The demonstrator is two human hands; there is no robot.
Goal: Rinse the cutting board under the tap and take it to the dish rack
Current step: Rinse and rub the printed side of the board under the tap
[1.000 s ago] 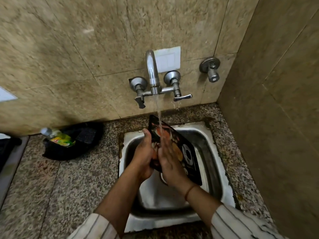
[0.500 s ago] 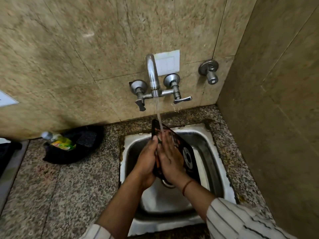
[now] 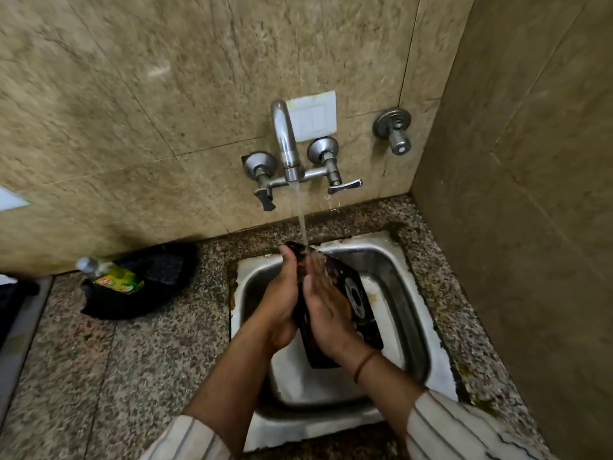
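Note:
A dark cutting board (image 3: 356, 293) with a printed pattern stands tilted on edge over the steel sink (image 3: 411, 293). Water runs from the wall tap (image 3: 286, 144) onto its top end. My left hand (image 3: 278, 300) grips the board's left edge from behind. My right hand (image 3: 326, 307) lies flat on the board's printed face, fingers stretched up into the stream. Both hands hide most of the board's middle. No dish rack is in view.
A black tub (image 3: 142, 280) with a green dish-soap bottle (image 3: 112, 277) sits on the granite counter (image 3: 116, 376) left of the sink. A tiled wall (image 3: 530, 227) closes off the right side. A second valve (image 3: 394, 129) sticks out of the back wall.
The board has turned more edge-on and my hands have closed in around it. My right hand has slid up its face toward the water stream.

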